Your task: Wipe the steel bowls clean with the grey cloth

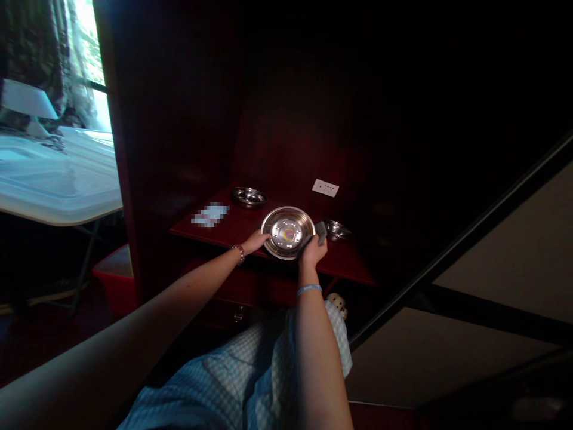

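Steel bowl [286, 230] lies between my left hand [256, 242], pinching its rim, and my right hand [313, 251], clutching grey cloth [321, 231] opposite.

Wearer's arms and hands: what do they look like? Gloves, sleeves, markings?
Both hands ungloved, no sleeves visible on the forearms. Left hand: a bracelet at the wrist, reddish and silvery, beaded-looking. Right hand: a plain-shaped, light blue wristband; any print is too small to read.
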Available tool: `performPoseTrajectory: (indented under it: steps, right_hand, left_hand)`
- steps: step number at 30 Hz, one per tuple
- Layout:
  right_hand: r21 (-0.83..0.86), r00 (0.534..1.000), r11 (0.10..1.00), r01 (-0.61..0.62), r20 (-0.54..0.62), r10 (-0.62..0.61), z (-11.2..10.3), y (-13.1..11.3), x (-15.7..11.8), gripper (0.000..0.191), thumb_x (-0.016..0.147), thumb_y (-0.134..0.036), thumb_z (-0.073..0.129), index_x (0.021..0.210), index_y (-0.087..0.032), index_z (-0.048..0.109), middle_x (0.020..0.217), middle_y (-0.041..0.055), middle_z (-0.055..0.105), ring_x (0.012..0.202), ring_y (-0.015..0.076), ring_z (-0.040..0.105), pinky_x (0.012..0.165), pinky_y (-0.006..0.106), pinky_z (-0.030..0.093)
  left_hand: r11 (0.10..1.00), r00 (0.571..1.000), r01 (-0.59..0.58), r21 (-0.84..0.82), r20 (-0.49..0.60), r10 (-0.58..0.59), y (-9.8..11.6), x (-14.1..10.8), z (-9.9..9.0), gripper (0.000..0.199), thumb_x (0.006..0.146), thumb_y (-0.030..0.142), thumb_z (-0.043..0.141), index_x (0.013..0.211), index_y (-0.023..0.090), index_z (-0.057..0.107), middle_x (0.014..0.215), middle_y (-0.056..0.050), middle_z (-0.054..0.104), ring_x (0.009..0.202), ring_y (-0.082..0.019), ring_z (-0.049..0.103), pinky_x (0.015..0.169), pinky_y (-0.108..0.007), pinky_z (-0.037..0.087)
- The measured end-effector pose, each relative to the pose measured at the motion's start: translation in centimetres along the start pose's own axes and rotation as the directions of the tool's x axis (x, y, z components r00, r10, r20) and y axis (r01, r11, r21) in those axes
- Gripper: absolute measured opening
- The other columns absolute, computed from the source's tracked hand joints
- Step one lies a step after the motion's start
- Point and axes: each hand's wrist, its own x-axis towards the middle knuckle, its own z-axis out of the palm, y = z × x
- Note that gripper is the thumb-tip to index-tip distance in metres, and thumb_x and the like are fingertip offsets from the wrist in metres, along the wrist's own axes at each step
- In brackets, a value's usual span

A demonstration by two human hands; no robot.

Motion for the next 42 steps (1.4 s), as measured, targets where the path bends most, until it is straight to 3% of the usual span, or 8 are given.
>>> performPoseTrajectory:
  steps: [8, 13, 20, 25, 30, 35, 38, 42]
  right_hand:
    - [-0.219, 0.954, 0.972, 0.084, -0.263, -0.142, -0.5, -3.0, -0.5, 0.040, 0.088, -0.035, 0.044, 0.119, -0.017, 0.062, 0.131, 0.0133, 0.057, 0.123, 0.0229, 0.052, 0.106, 0.038, 0.040]
    - [0.071, 0.999, 0.997, 0.002, 0.039, -0.005, 0.0, -4.1, -1.2, 0.048, 0.089, -0.045, 0.041, 0.121, -0.014, 0.060, 0.122, 0.0089, 0.063, 0.115, 0.0198, 0.057, 0.099, 0.034, 0.046]
    - [0.172, 0.904, 0.946, -0.274, 0.382, 0.192, 1.4, -4.0, -2.8, 0.042, 0.079, -0.045, 0.060, 0.108, -0.016, 0.066, 0.104, 0.0041, 0.071, 0.096, 0.0176, 0.063, 0.089, 0.031, 0.050]
    - [-0.196, 0.924, 0.975, 0.101, 0.382, -0.019, 1.2, -3.0, -2.8, 0.028, 0.082, -0.034, 0.055, 0.097, -0.015, 0.070, 0.101, 0.0066, 0.067, 0.099, 0.0188, 0.058, 0.096, 0.033, 0.044]
    - [-0.627, 0.883, 0.632, 0.455, 0.412, -0.227, 0.3, -3.8, -3.5, 0.028, 0.085, -0.026, 0.052, 0.105, -0.019, 0.071, 0.112, 0.0113, 0.059, 0.106, 0.0248, 0.049, 0.095, 0.038, 0.040]
    - [-0.731, 0.818, 0.371, 0.573, 0.539, -0.202, -0.1, -4.7, -4.3, 0.031, 0.083, -0.019, 0.054, 0.110, -0.020, 0.070, 0.114, 0.0143, 0.057, 0.108, 0.0282, 0.046, 0.091, 0.041, 0.037]
    - [-0.690, 0.777, 0.384, 0.613, 0.614, -0.138, 0.0, -4.2, -4.4, 0.030, 0.082, -0.016, 0.054, 0.108, -0.021, 0.070, 0.115, 0.0129, 0.059, 0.110, 0.0272, 0.048, 0.093, 0.040, 0.037]
    - [-0.578, 0.705, 0.620, 0.531, 0.707, 0.057, 0.1, -2.9, -4.5, 0.027, 0.074, -0.014, 0.063, 0.097, -0.025, 0.073, 0.103, 0.0062, 0.067, 0.099, 0.0231, 0.056, 0.092, 0.036, 0.040]
  left_hand:
    - [1.000, 0.999, -0.019, 0.018, -0.050, 0.020, 0.0, 0.0, -0.1, 0.017, 0.070, 0.019, 0.058, 0.082, 0.014, 0.068, 0.086, -0.009, 0.075, 0.089, -0.024, 0.068, 0.084, -0.031, 0.051]
    - [0.998, 0.999, -0.001, 0.060, -0.034, 0.003, -0.2, 0.1, -0.1, 0.018, 0.073, 0.022, 0.056, 0.080, 0.013, 0.070, 0.078, -0.008, 0.074, 0.081, -0.022, 0.068, 0.076, -0.029, 0.052]
    - [0.991, 0.997, -0.068, 0.116, -0.034, 0.073, -0.6, 0.4, -0.1, 0.020, 0.076, 0.028, 0.056, 0.081, 0.015, 0.070, 0.083, -0.009, 0.074, 0.087, -0.024, 0.068, 0.082, -0.032, 0.051]
    - [0.997, 0.999, 0.009, 0.079, -0.033, -0.006, -0.6, 0.6, 0.0, 0.018, 0.072, 0.026, 0.057, 0.078, 0.015, 0.070, 0.083, -0.009, 0.075, 0.086, -0.025, 0.069, 0.079, -0.030, 0.052]
    - [0.998, 1.000, -0.001, 0.063, -0.020, 0.002, -0.5, 0.5, 0.0, 0.018, 0.071, 0.029, 0.060, 0.077, 0.015, 0.070, 0.080, -0.007, 0.074, 0.083, -0.024, 0.069, 0.078, -0.030, 0.052]
    - [0.996, 0.998, 0.023, 0.083, -0.062, -0.018, -0.7, 0.6, 0.1, 0.015, 0.070, 0.026, 0.057, 0.070, 0.015, 0.067, 0.072, -0.006, 0.071, 0.075, -0.021, 0.067, 0.069, -0.028, 0.050]
    - [0.993, 0.996, 0.024, 0.115, -0.085, -0.014, -0.7, 0.7, 0.1, 0.013, 0.068, 0.024, 0.056, 0.067, 0.015, 0.065, 0.066, -0.005, 0.068, 0.071, -0.020, 0.064, 0.067, -0.028, 0.049]
    - [0.989, 0.994, 0.025, 0.145, -0.105, -0.009, -0.5, 0.7, 0.0, 0.011, 0.068, 0.021, 0.054, 0.063, 0.015, 0.063, 0.062, -0.004, 0.065, 0.067, -0.019, 0.061, 0.065, -0.028, 0.047]
